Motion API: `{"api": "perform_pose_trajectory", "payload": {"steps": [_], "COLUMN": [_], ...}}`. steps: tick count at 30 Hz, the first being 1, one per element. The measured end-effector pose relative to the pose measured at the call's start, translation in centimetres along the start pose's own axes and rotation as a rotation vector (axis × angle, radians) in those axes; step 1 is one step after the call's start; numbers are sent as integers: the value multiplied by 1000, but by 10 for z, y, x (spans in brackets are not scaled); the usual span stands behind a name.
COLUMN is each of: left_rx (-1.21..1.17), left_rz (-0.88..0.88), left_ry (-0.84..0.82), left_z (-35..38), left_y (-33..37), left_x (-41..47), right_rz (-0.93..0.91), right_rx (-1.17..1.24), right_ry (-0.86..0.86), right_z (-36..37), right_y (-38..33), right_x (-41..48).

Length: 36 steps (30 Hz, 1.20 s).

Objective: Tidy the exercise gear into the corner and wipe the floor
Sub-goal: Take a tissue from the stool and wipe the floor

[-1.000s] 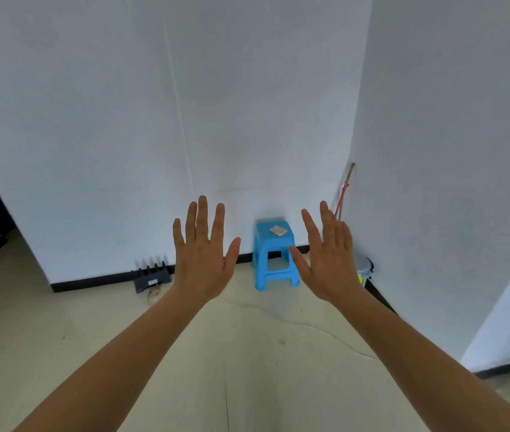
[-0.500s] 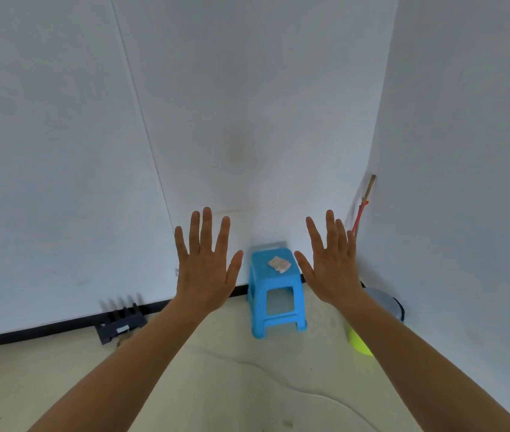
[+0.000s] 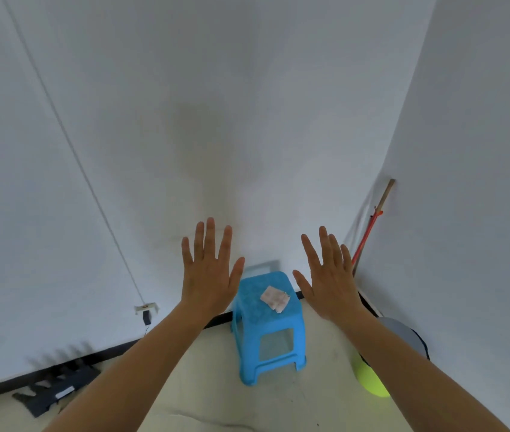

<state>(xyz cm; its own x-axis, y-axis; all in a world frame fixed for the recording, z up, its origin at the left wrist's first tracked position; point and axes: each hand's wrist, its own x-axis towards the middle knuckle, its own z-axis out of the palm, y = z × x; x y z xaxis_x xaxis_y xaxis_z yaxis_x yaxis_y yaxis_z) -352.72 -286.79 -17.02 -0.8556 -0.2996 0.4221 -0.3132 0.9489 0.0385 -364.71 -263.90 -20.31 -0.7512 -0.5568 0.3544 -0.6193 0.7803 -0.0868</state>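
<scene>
Two bare hands are held up in the middle of the frame, backs turned to the camera; the left hand [image 3: 208,272] is raised left of centre with its fingers [image 3: 210,236] spread apart and nothing held in them; the right hand [image 3: 330,280] is raised right of centre, its fingers [image 3: 325,247] likewise fanned out and empty. Both forearms are seen running down to the lower edge of the frame.

Between and just below the hands, a blue plastic stool [image 3: 267,325] is seen upright on the pale floor [image 3: 210,385], close to the black skirting at the foot of the white wall [image 3: 247,104]; a small crumpled white piece of cloth or paper [image 3: 274,298] is laid on the right part of its seat; which of the two it is cannot be told.

At the lower right, partly hidden behind the right forearm, a yellow-green rounded object [image 3: 370,380] is seen on the floor, with a grey round object [image 3: 406,335] just behind it against the right wall; what they are cannot be told. Above them, at the right of the frame, a stick with an orange-red lower part [image 3: 372,222] is leaned into the corner.

At the lower left, a dark toothed rack [image 3: 55,389] is lain on the floor beside the skirting, somewhat blurred; above it, a small socket with a dark plug [image 3: 146,311] is fixed low on the wall.
</scene>
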Motion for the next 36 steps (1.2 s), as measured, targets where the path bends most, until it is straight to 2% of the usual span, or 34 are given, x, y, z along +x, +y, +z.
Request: {"api": "perform_pose_trajectory", "payload": {"steps": [6, 11, 16, 18, 22, 26, 28, 32, 34, 36], "left_rx": [11, -9, -22, -9, 39, 80, 91, -2, -9, 42], "left_rz": [97, 131, 45, 50, 106, 181, 179, 125, 158, 220], "left_ry": [-181, -371, -597, -709, -900, -1088, -1160, -1110, -1090, -1120], "left_z": [96, 206, 337, 385, 490, 580, 611, 632, 633, 627], "left_y": [-6, -5, 0, 4, 5, -7, -14, -23, -28, -32], "left_x": [102, 152, 164, 160, 143, 108, 91, 66, 68, 80], "right_rz": [116, 184, 215, 233, 286, 239, 224, 228, 215, 257], "right_rx": [-8, 26, 104, 140, 174, 230, 248, 155, 58, 80], "right_ry": [-125, -303, -542, -659, -769, -785, -723, -616, -562, -508], "right_z": [72, 171, 298, 346, 447, 536, 571, 611, 614, 605], "right_y": [32, 72, 105, 109, 113, 107, 105, 97, 92, 93], "right_x": [68, 118, 145, 145, 129, 107, 106, 107, 112, 118]}}
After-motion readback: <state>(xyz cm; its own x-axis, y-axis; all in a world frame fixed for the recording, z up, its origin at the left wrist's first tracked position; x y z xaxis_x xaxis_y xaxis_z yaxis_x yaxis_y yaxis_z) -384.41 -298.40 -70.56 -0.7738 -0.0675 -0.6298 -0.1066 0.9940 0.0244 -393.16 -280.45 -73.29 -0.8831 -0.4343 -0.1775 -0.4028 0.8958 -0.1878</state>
